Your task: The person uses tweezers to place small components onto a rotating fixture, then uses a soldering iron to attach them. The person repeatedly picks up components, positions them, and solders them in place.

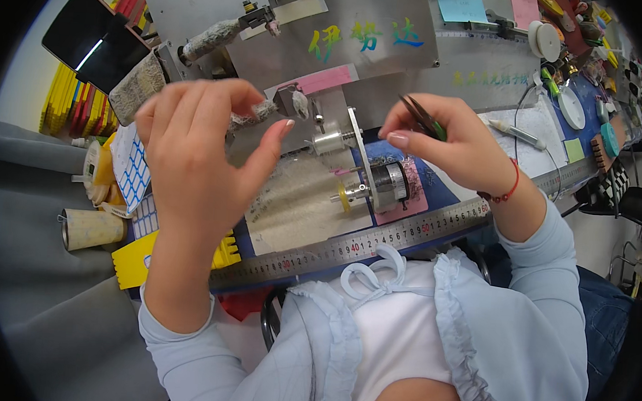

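My left hand (203, 149) is raised over the left of the bench, thumb and forefinger apart, with no object visible in it. Behind its fingers lies a fuzzy wrapped rod (254, 114). My right hand (446, 136) holds small dark scissors or snips (422, 116) with a bit of green, their points towards the upper left. Between the hands stands a metal fixture: an upright plate (364, 159), a metal cylinder (329, 142) and a black-and-silver graduated dial (391, 183). Dark hair-like clippings lie around the dial on a pink sheet (417, 201).
A long steel ruler (317, 255) runs along the bench's front edge. A phone or tablet (85, 37) stands at the upper left above yellow and red cards (65, 102). A bucket-like cup (93, 229) is at the left. A white pen-like tool (518, 134), dishes and spools lie at the right.
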### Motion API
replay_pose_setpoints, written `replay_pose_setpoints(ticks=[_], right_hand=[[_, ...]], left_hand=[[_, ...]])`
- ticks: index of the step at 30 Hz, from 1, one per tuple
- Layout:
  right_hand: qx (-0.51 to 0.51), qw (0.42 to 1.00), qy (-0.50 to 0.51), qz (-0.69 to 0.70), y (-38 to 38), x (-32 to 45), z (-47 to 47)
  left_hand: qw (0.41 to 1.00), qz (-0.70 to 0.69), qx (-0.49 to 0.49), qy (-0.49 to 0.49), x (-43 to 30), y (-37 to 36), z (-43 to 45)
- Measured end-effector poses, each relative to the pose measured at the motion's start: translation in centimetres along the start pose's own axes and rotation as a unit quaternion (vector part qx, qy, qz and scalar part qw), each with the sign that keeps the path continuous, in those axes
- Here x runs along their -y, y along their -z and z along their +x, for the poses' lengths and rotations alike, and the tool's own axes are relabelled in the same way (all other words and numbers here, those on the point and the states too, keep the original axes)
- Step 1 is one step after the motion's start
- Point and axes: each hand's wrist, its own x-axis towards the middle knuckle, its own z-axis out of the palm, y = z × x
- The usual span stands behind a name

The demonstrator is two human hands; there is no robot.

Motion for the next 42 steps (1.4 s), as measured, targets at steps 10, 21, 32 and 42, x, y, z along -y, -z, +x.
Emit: replay_pose_setpoints(ticks=[10, 21, 32, 42], right_hand=[[0.032, 0.999, -0.006, 0.018, -0.8, 0.5, 1.4], [-0.018, 0.997, 0.026, 0.064, -2.0, 0.7, 3.6], [-0.091, 0.959, 0.219, -0.154, -2.9, 0.3, 5.2], [-0.086, 0.931, 0.278, -0.221, -2.5, -0.5, 5.5]], left_hand=[[0.956, -0.224, 0.101, 0.161, -3.0, -4.3, -1.5], [0.941, -0.304, 0.085, 0.118, -4.4, -2.3, -1.6], [0.998, -0.043, 0.042, -0.007, -1.7, -1.8, 1.2], [0.995, -0.022, -0.001, -0.096, -1.1, -3.9, 2.6]])
